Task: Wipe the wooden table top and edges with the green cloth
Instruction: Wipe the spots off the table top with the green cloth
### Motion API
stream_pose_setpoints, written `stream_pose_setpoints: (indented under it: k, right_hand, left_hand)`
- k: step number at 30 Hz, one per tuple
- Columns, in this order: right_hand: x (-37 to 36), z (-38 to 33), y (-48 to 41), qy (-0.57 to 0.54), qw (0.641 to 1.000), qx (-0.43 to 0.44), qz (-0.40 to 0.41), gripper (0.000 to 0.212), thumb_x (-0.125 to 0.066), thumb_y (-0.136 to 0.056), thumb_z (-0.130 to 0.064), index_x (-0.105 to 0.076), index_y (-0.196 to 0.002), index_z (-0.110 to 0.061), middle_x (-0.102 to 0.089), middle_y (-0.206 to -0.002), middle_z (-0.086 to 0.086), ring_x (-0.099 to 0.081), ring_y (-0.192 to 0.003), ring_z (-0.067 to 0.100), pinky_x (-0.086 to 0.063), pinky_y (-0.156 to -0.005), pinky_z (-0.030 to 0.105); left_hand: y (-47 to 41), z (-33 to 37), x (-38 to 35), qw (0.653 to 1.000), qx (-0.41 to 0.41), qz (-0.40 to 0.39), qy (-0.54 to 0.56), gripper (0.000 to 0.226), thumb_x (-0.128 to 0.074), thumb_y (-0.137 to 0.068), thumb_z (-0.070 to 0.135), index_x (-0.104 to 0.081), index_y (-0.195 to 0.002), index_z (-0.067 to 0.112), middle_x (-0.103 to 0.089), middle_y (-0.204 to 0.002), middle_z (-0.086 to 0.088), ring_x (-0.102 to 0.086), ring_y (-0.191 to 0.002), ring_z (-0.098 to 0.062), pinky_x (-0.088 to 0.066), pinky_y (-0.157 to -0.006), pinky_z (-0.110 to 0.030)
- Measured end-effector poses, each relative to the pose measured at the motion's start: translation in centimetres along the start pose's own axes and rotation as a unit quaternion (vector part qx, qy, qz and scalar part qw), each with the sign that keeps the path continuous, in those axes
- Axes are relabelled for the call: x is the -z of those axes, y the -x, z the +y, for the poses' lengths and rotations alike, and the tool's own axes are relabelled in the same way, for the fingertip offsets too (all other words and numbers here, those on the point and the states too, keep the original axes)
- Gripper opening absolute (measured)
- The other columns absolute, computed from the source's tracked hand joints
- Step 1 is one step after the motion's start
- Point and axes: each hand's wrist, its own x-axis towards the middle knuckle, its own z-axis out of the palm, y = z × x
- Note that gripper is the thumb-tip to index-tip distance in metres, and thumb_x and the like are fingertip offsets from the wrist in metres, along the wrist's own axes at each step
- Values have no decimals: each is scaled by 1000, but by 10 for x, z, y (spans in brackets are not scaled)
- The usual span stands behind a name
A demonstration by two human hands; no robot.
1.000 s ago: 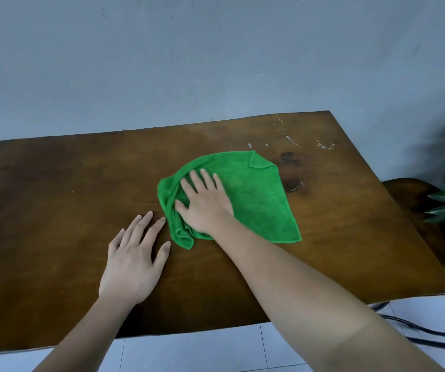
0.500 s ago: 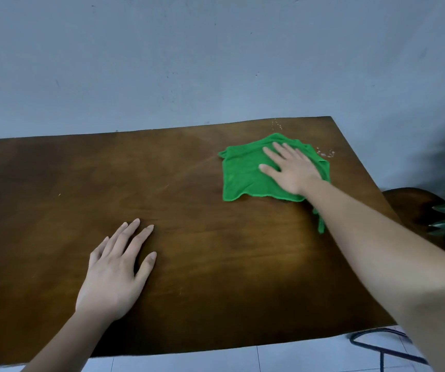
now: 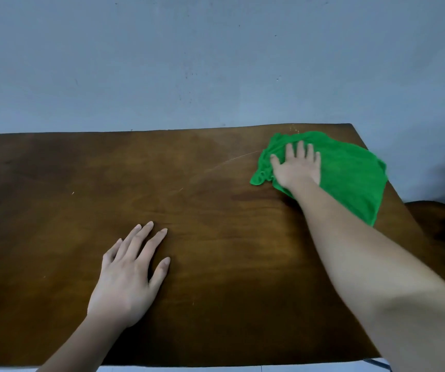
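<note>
Green cloth (image 3: 350,178), under flat right grip (image 3: 297,171)

One head-worn view looks forward and down, close over the worktop (image 3: 216,237), from behind the left hand (image 3: 127,277) and right hand (image 3: 296,170), facing the wall (image 3: 216,63) beyond them.

Dim, flat, cool indoor light with no glare: the grey-blue wall (image 3: 216,63) is evenly lit, and the wooden table (image 3: 55,210) shows only a faint paler sheen near its middle. Thin, soft shadows sit just under the fingers of the left hand (image 3: 127,280) and along the right arm (image 3: 350,251). The picture is slightly soft throughout; the green cloth (image 3: 355,178) smears at its right edge, and the right border is dark and blurred.
</note>
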Motion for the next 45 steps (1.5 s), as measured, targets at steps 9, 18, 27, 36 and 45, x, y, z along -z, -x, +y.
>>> stream_pose_setpoints:
  k: [9, 18, 27, 36, 45]
  right_hand:
    - [-32, -194, 96, 1, 948, 317, -10, 86, -7, -104, -79, -16, -176, -31, -9, -184, 3, 2, -171, 30, 1, -136, 57]
    - [-41, -201, 77, -6, 936, 352, -16, 89, -7, -100, -84, -15, -175, -37, -9, -185, -1, 7, -171, 23, 4, -137, 53]
    - [-30, -194, 23, -13, 943, 331, -24, 88, -8, -100, -86, -16, -175, -39, -7, -185, -3, 6, -170, 18, 3, -137, 49]
    - [-1, -75, -54, -14, 973, 229, -10, 88, -4, -98, -88, -5, -174, -45, 4, -184, -9, 3, -170, 18, -4, -137, 51]
    - [28, 90, -106, -21, 999, 41, 1, 89, -8, -99, -87, -9, -175, -41, -2, -185, -6, -5, -171, 22, -9, -137, 51]
  left_hand:
    - [3, -1, 3, 1000, -8, 1, 8, 76, -5, -104, 78, -19, -172, 47, -12, -182, 16, 3, -169, -6, -10, -138, -47]
    - [-36, -7, 29, 998, -16, 18, 59, 67, -38, -106, 72, -36, -167, 44, -28, -176, 11, -24, -164, -17, -26, -131, -52]
    - [-126, -10, 20, 996, -55, 23, 70, 72, -36, -104, 72, -38, -167, 36, -34, -174, 6, -27, -165, -22, -29, -129, -54]
    - [-158, 4, 8, 998, -44, -5, 35, 76, -25, -105, 78, -23, -172, 42, -15, -182, 10, -3, -170, -13, -8, -136, -47]
    - [-161, 9, 9, 999, -26, -17, 24, 88, -7, -96, 86, -21, -172, 44, -10, -183, 13, 2, -170, -12, -6, -137, -48]
